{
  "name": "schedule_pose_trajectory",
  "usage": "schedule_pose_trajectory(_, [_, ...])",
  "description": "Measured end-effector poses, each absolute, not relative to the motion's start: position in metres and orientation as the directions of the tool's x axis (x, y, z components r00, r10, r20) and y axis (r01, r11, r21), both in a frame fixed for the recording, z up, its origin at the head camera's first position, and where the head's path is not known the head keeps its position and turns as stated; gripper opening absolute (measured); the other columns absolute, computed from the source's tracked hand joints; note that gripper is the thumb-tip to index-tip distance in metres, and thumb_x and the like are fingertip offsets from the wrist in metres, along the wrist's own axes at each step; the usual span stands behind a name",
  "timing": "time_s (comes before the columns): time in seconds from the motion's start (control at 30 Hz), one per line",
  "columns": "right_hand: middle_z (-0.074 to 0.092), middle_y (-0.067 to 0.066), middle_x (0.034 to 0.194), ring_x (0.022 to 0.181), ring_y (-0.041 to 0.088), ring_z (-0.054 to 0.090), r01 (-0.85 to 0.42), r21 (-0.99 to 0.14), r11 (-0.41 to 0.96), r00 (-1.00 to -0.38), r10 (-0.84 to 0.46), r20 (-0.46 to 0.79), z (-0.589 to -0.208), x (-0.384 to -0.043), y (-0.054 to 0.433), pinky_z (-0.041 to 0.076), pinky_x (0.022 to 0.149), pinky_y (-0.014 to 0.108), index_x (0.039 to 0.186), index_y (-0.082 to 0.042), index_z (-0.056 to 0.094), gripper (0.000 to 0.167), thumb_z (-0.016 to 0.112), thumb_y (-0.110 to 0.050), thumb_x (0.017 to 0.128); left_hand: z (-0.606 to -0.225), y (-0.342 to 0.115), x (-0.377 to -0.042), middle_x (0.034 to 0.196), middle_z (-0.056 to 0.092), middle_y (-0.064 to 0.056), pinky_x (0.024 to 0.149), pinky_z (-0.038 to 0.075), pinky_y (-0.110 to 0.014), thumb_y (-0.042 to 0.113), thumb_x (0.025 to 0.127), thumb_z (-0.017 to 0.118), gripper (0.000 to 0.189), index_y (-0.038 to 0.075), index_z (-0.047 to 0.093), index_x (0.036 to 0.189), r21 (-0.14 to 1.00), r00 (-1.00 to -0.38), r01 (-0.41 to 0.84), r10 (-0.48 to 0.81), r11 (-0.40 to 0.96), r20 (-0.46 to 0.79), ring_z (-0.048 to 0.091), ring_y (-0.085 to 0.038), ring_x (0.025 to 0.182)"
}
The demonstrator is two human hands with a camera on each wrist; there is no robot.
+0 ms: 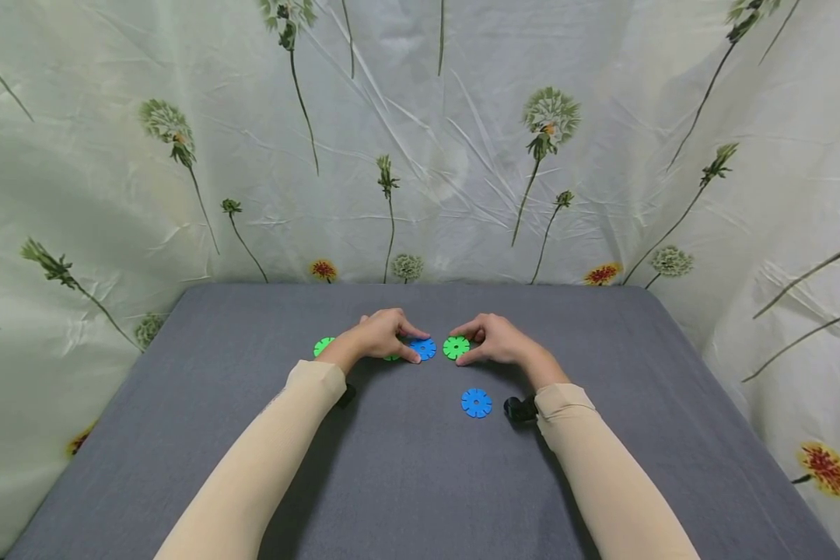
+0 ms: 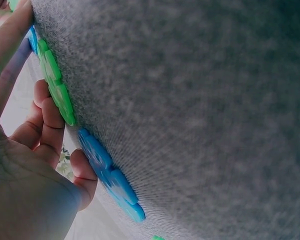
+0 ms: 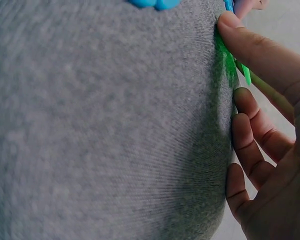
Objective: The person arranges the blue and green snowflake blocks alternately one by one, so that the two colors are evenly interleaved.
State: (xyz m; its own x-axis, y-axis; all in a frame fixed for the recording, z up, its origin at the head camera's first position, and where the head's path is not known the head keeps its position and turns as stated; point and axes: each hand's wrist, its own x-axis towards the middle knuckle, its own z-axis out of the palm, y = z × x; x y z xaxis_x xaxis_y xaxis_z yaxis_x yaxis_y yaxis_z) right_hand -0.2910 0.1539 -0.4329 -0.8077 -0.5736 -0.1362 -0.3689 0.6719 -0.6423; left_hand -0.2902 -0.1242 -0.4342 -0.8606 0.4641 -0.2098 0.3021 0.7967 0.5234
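Flat, notched plastic discs lie on the grey table. My left hand (image 1: 379, 333) pinches a blue disc (image 1: 423, 349) at its edges between thumb and fingers. Just to the right, my right hand (image 1: 502, 341) pinches a bright green disc (image 1: 456, 348) the same way, a small gap from the blue one. Under the left palm another green disc (image 2: 55, 82) and another blue disc (image 2: 110, 172) lie flat; the hand mostly hides them in the head view. A further green disc (image 1: 323, 345) shows beside the left wrist. Nearer the front lies a separate blue disc (image 1: 477, 403).
The grey cloth-covered table (image 1: 406, 482) stretches around the hands. Behind it hangs a pale curtain (image 1: 455, 171) printed with dandelions, meeting the table's back edge. A black wrist camera (image 1: 520, 410) sits under the right wrist, close to the separate blue disc.
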Motion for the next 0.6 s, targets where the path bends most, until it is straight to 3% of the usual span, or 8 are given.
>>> schedule_pose_trajectory(0.17, [0.074,0.008,0.126,0.110,0.023,0.067,-0.372,-0.639,0.673,-0.801,-0.581,-0.145,-0.4337,-0.2907,0.1533,0.054,0.095,0.041,0.138,-0.015,0.076,0.052,0.091,-0.026,0.089,-0.4334,-0.1249,-0.2901,0.120,0.070,0.002,0.087,0.030,-0.043,0.040,0.087,0.091,0.048,0.040,0.076,0.133,0.532,-0.855,0.311,0.476,0.788,-0.205,0.061,-0.019,0.117])
schedule_pose_trajectory(0.33, [0.073,0.008,0.131,0.117,0.025,0.067,-0.359,-0.641,0.679,-0.801,-0.576,-0.161,-0.4340,-0.2901,0.1527,0.053,0.101,0.045,0.140,-0.018,0.075,0.054,0.091,-0.025,0.089,-0.4335,-0.1253,-0.2900,0.127,0.073,0.001,0.100,0.035,-0.052,0.040,0.088,0.090,0.048,0.040,0.076,0.134,0.533,-0.854,0.318,0.482,0.784,-0.199,0.062,-0.023,0.123])
schedule_pose_trajectory(0.47, [0.074,0.008,0.130,0.113,0.023,0.066,-0.367,-0.637,0.678,-0.799,-0.581,-0.158,-0.4340,-0.2897,0.1527,0.052,0.099,0.043,0.140,-0.017,0.075,0.054,0.091,-0.026,0.089,-0.4330,-0.1252,-0.2886,0.124,0.071,0.001,0.109,0.034,-0.062,0.039,0.089,0.090,0.048,0.039,0.076,0.134,0.538,-0.853,0.316,0.482,0.782,-0.199,0.061,-0.023,0.124])
schedule_pose_trajectory(0.6, [0.073,0.008,0.130,0.114,0.023,0.065,-0.372,-0.632,0.679,-0.798,-0.582,-0.156,-0.4335,-0.2891,0.1530,0.052,0.100,0.045,0.141,-0.017,0.074,0.055,0.091,-0.027,0.090,-0.4325,-0.1249,-0.2877,0.119,0.068,0.001,0.111,0.033,-0.064,0.039,0.089,0.090,0.048,0.038,0.076,0.135,0.542,-0.854,0.312,0.481,0.780,-0.201,0.060,-0.023,0.123])
